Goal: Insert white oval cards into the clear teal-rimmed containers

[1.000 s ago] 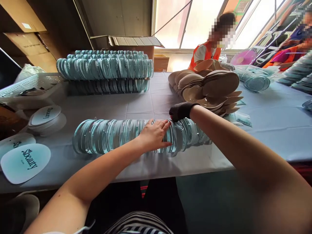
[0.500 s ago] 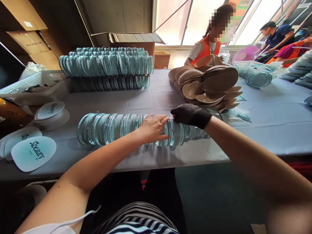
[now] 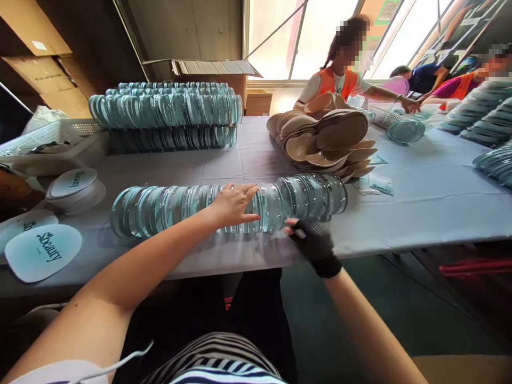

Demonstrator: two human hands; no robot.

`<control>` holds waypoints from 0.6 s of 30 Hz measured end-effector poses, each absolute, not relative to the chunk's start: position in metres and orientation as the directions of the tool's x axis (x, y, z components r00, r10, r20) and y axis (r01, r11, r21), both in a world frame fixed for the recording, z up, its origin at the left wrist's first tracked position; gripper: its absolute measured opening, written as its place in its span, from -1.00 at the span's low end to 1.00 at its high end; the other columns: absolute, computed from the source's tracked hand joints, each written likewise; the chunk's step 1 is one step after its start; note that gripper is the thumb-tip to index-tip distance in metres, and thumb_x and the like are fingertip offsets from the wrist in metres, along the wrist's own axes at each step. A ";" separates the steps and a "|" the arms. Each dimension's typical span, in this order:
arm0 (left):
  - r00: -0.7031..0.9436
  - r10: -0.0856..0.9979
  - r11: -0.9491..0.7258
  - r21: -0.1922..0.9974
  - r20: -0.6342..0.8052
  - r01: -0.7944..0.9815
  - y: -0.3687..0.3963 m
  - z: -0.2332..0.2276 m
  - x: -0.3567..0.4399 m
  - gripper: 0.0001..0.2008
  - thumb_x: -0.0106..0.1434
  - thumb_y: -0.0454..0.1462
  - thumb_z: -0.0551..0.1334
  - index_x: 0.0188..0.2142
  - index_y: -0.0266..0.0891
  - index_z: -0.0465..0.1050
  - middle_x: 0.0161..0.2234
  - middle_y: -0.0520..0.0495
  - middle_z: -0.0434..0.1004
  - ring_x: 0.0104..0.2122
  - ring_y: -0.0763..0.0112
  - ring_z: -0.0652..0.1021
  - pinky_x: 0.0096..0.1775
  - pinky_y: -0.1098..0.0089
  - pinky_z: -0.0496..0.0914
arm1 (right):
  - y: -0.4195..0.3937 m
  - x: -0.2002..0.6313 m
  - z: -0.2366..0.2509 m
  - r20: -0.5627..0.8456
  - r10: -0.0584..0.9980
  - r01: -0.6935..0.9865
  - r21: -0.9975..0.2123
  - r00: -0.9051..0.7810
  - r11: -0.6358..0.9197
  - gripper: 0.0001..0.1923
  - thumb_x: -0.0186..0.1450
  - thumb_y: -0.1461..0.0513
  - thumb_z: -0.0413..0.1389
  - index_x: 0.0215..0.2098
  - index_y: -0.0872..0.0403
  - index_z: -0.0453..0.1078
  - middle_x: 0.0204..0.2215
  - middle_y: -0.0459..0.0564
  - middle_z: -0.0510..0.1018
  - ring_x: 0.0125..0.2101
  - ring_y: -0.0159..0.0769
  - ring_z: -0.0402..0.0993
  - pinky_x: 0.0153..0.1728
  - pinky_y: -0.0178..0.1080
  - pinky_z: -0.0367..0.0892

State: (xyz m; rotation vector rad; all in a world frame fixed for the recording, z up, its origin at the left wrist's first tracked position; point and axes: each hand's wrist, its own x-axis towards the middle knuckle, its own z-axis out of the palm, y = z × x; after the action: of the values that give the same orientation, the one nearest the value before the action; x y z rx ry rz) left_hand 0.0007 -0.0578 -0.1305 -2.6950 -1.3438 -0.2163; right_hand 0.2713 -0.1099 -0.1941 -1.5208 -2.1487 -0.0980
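Resting flat on one lid row (image 3: 160,210), left hand (image 3: 232,205) open; gloved right hand (image 3: 314,242) (fingers curled, empty) at table edge (image 3: 400,234)

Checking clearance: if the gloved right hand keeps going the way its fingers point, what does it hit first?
The right hand points up and left at the near side of the row of clear teal discs standing on edge. Its fingertips look at or almost on the discs, so it meets them first; exact contact is unclear.

One near row of clear lids (image 3: 160,210) – two white baskets (image 3: 48,140) – three co-workers (image 3: 340,80) at the far side
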 end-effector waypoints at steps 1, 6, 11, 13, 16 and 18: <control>0.588 0.788 -0.590 -0.052 0.182 0.806 -0.056 -0.131 -0.005 -0.19 0.23 0.15 0.12 0.33 -0.19 -0.01 0.29 -0.20 0.17 0.23 0.12 0.28 0.23 0.06 0.10 | -0.093 0.289 -0.178 0.530 0.835 0.905 -0.268 -0.147 0.329 -0.57 0.38 0.02 -0.10 -0.02 0.05 0.46 -0.11 0.12 0.57 -0.07 -0.13 0.47 -0.04 -0.18 0.31; 0.553 0.810 -0.552 -0.065 0.195 0.831 -0.051 -0.132 -0.029 -0.21 0.23 0.14 0.12 0.32 -0.19 0.02 0.29 -0.22 0.16 0.23 0.13 0.27 0.23 0.06 0.10 | -0.002 0.354 -0.131 0.394 0.905 0.860 -0.506 0.162 0.066 -0.42 0.29 -0.01 -0.03 0.13 0.19 0.30 0.11 0.26 0.40 0.13 0.03 0.28 0.07 -0.03 0.25; 0.551 0.810 -0.553 -0.052 0.200 0.832 -0.061 -0.132 -0.053 -0.20 0.21 0.12 0.17 0.32 -0.16 0.03 0.28 -0.20 0.20 0.23 0.11 0.28 0.24 0.02 0.09 | 0.000 0.317 -0.163 0.278 0.960 0.716 -0.672 0.007 0.189 -0.44 0.28 -0.01 0.01 0.14 0.13 0.26 0.08 0.17 0.45 0.07 -0.10 0.37 0.06 -0.08 0.29; 0.550 0.817 -0.554 -0.032 0.170 0.832 -0.068 -0.130 -0.068 -0.19 0.20 0.16 0.15 0.32 -0.16 0.02 0.28 -0.19 0.19 0.24 0.12 0.27 0.25 0.01 0.07 | -0.021 0.296 -0.174 0.301 0.953 0.718 -0.665 0.007 0.205 -0.43 0.29 -0.06 0.01 0.15 0.07 0.26 0.07 0.14 0.46 0.05 -0.09 0.39 0.04 -0.06 0.30; 0.526 0.837 -0.532 -0.002 0.152 0.847 -0.073 -0.124 -0.084 -0.13 0.18 0.25 0.07 0.32 -0.17 0.00 0.32 -0.23 0.09 0.30 0.09 0.16 0.27 -0.04 -0.02 | -0.047 0.276 -0.171 0.335 0.941 0.739 -0.622 -0.046 0.257 -0.40 0.32 -0.08 -0.02 0.23 0.02 0.19 0.10 0.11 0.43 0.06 -0.09 0.39 0.03 -0.07 0.31; 0.513 0.842 -0.522 0.014 0.170 0.853 -0.070 -0.120 -0.082 -0.09 0.17 0.28 0.04 0.33 -0.21 -0.02 0.35 -0.27 0.00 0.33 0.05 0.07 0.28 -0.06 -0.06 | -0.052 0.263 -0.152 0.446 0.891 0.780 -0.527 -0.085 0.338 -0.41 0.34 -0.05 -0.03 0.24 0.05 0.19 0.11 0.14 0.41 0.09 -0.09 0.35 0.05 -0.09 0.28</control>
State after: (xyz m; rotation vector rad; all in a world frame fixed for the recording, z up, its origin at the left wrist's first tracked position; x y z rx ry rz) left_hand -0.0817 -0.0700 -0.1201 -2.6694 -1.4975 -0.2392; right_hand 0.2632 -0.0521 -0.1521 -1.4678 -1.8847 0.1959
